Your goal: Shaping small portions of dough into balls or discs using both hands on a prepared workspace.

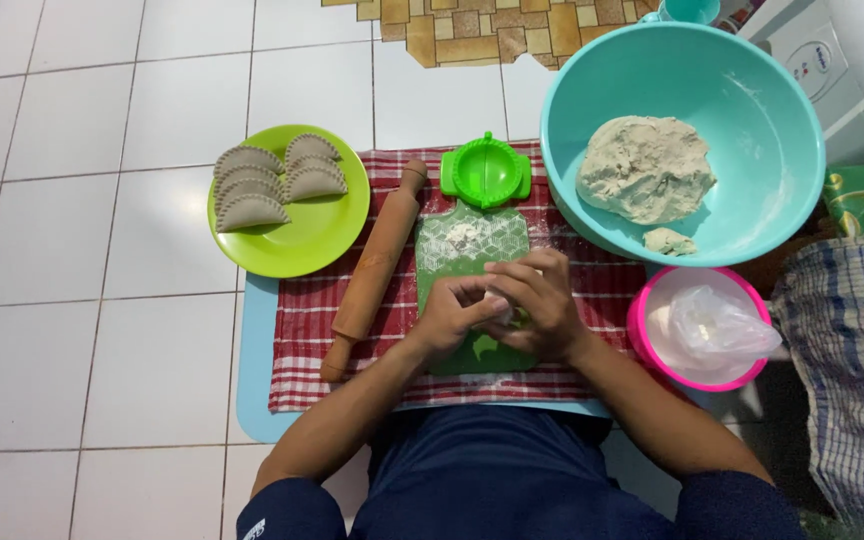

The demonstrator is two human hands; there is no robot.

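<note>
Dough piece (pixel 501 303) (mostly hidden), enclosed between fingers (pixel 522 277) of both hands

Board under the left hand (pixel 452 318) and right hand (pixel 542 305): green plastic board (pixel 472 245), matt, dusted with flour.
Rolling pin left of the hands: rolling pin (pixel 374 268), brown wood, smooth.
Cloth beneath: checked cloth (pixel 302 330), red-and-white woven fabric.
Bowl up right of the hands: turquoise bowl (pixel 592 80), glossy plastic.
Dough inside it: dough (pixel 644 168), rough, matt.
Floor: tiles (pixel 72 250), white, glossy.

rolling pin (pixel 374 268) close left of the board, pink bowl (pixel 700 328) right, dumpling press (pixel 485 172) ahead
</note>
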